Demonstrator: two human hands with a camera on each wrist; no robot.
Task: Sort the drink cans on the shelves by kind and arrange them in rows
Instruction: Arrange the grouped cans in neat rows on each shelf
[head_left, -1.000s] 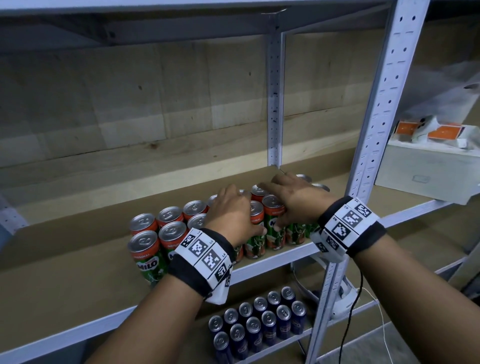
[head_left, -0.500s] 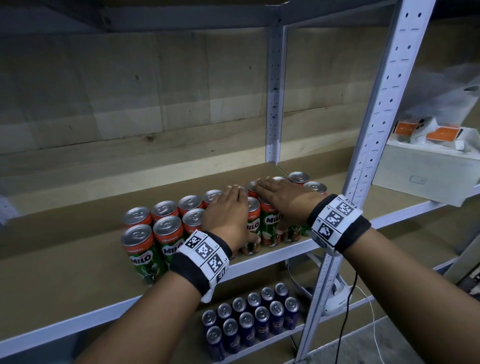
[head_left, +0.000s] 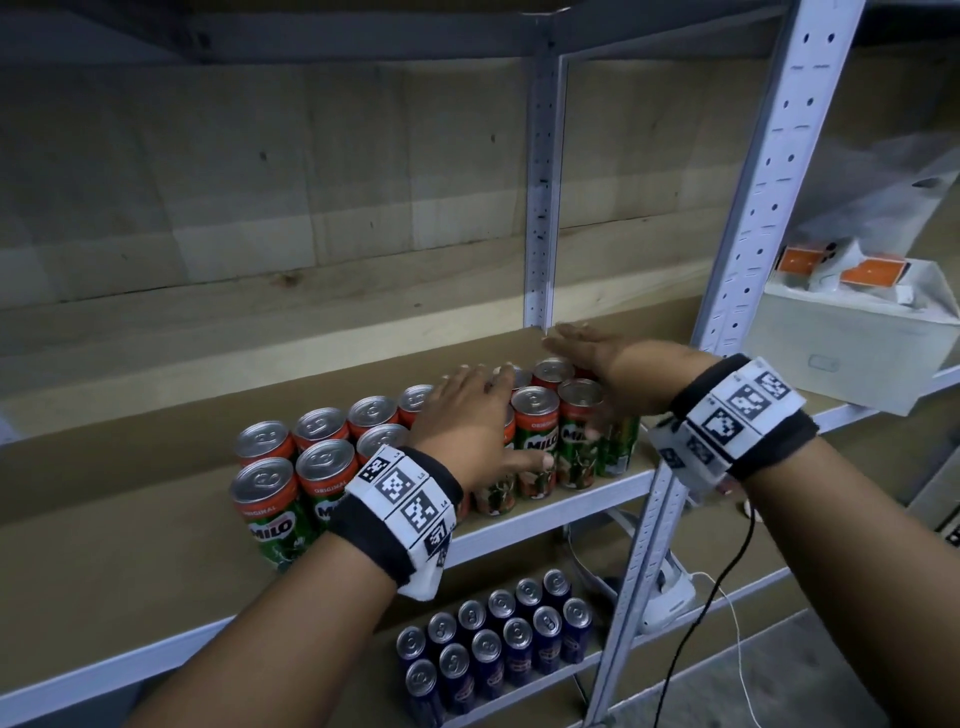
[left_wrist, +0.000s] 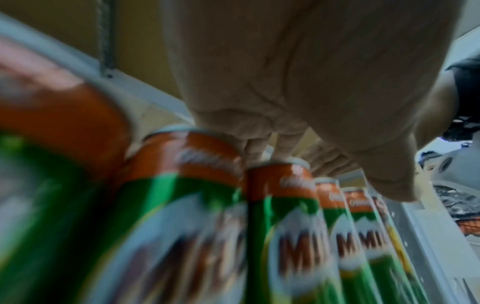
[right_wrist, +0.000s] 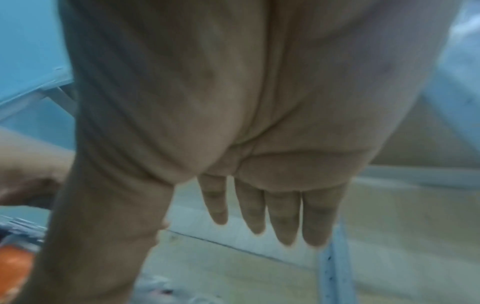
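Several green and orange Milo cans (head_left: 322, 470) stand in two rows near the front edge of the middle shelf (head_left: 130, 519). My left hand (head_left: 470, 415) lies flat over the can tops in the middle of the rows, fingers straight, thumb beside a front can (head_left: 535, 441). In the left wrist view the same Milo cans (left_wrist: 288, 216) run away under my left hand (left_wrist: 272, 148). My right hand (head_left: 587, 345) hovers above the right end of the rows, fingers straight and together, holding nothing; the right wrist view shows my right hand (right_wrist: 265, 216) flat. Several dark blue cans (head_left: 498, 644) stand in rows on the shelf below.
A grey perforated upright (head_left: 748, 260) rises just right of the cans, a second post (head_left: 543, 197) stands behind them. A white box (head_left: 852, 348) with orange packets sits on the neighbouring shelf at right. A black cable (head_left: 711, 613) hangs from my right wrist.
My right hand has lifted off the can tops and straightened, now hovering above the right end. My left hand has flattened over the middle cans. The view has shifted slightly.
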